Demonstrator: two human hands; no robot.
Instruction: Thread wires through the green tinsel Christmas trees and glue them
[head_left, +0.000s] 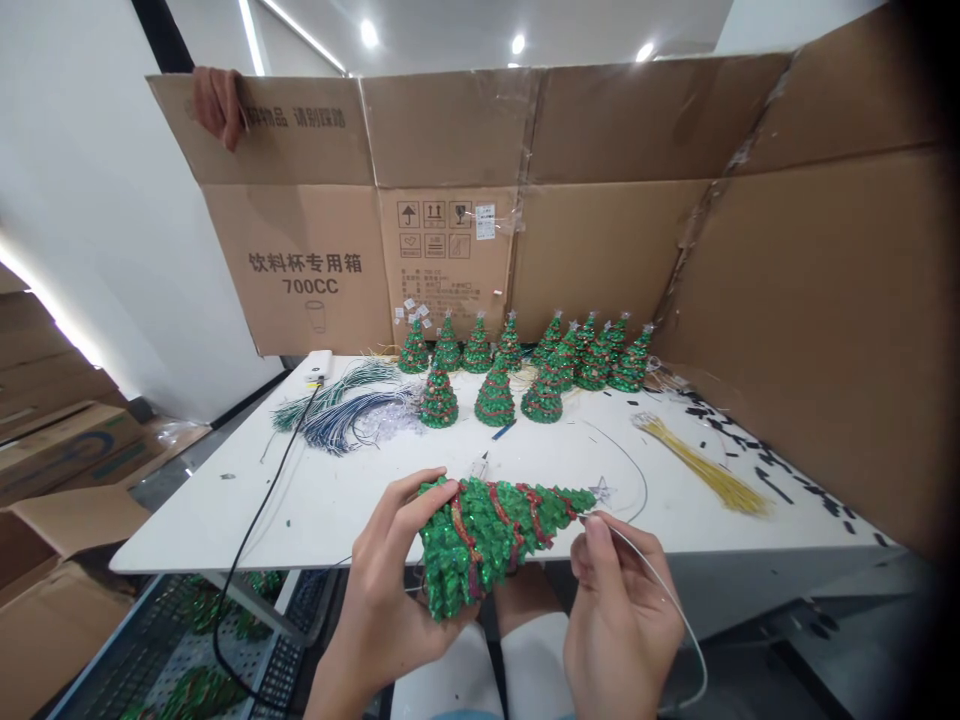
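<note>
My left hand [394,575] is wrapped round the wide base of a small green glittery Christmas tree [491,530] with red garland, held on its side above the table's front edge. The tree's tip points right and bears a clear star [602,491]. Close to that tip, my right hand [622,600] pinches a thin white wire [675,600] between thumb and fingers. The wire's end is at the tree's surface; whether it enters the tree I cannot tell. From the hand the wire loops down to the right.
Several finished-looking trees [495,395] stand at the back of the white table [225,520]. Bundles of dark wires [345,415] lie left, yellow wires [705,465] right, near scattered black pieces [795,480]. Cardboard walls [607,240] enclose the back. A crate [180,650] holds more trees below.
</note>
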